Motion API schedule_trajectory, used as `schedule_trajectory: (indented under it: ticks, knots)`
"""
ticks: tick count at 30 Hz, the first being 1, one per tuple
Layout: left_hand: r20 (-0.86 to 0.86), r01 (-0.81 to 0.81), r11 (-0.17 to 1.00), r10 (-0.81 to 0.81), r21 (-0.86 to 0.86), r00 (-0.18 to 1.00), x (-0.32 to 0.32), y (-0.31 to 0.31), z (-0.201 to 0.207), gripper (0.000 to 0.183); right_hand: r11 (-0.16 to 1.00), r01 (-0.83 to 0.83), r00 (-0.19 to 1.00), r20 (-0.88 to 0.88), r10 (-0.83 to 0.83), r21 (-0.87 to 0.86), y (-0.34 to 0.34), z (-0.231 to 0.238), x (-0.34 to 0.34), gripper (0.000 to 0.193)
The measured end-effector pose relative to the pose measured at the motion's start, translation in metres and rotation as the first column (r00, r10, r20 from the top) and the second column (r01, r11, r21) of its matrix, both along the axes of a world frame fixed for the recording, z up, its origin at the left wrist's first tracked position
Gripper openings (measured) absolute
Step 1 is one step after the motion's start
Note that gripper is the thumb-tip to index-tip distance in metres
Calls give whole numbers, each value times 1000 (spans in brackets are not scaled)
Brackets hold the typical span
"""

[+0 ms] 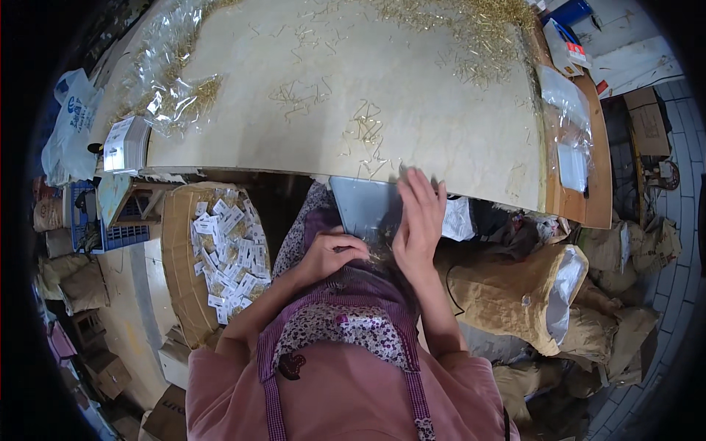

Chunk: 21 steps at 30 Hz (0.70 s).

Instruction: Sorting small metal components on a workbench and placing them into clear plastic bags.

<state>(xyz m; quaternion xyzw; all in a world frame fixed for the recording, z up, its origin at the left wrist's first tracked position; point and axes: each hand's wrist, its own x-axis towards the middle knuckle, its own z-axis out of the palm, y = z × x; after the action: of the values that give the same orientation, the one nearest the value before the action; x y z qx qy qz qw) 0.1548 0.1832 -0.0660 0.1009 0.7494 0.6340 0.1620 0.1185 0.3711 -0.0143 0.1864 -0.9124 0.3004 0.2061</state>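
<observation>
My left hand is over my lap with its thumb and fingers pressed together at the edge of a small clear plastic bag. A few gold-coloured bits show at the bag's lower end, close to those fingertips. On the bag's other side, my right hand is raised with its fingers stretched out, near the table's front edge. Between the hands and the table a flat grey-blue panel slopes down to my lap. Bent gold wire pieces lie loose on the table just beyond.
Heaps of gold wire pieces cover the table's far right, with a clear bag of them at left. A stack of white cards stands on the left corner. A carton holds several labelled packets; brown sacks lie at right.
</observation>
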Motion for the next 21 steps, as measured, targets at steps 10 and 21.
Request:
schedule_trajectory:
  ticks: [10, 21]
  knots:
    - [2, -6, 1000, 6, -3, 1000, 0, -2, -1, 6, 980, -192, 981, 12, 192, 44, 9, 3, -5, 35]
    - [36, 53, 998, -55, 41, 998, 0, -2, -8, 7, 974, -113, 899, 397, 184, -196, 19, -48, 64, 23]
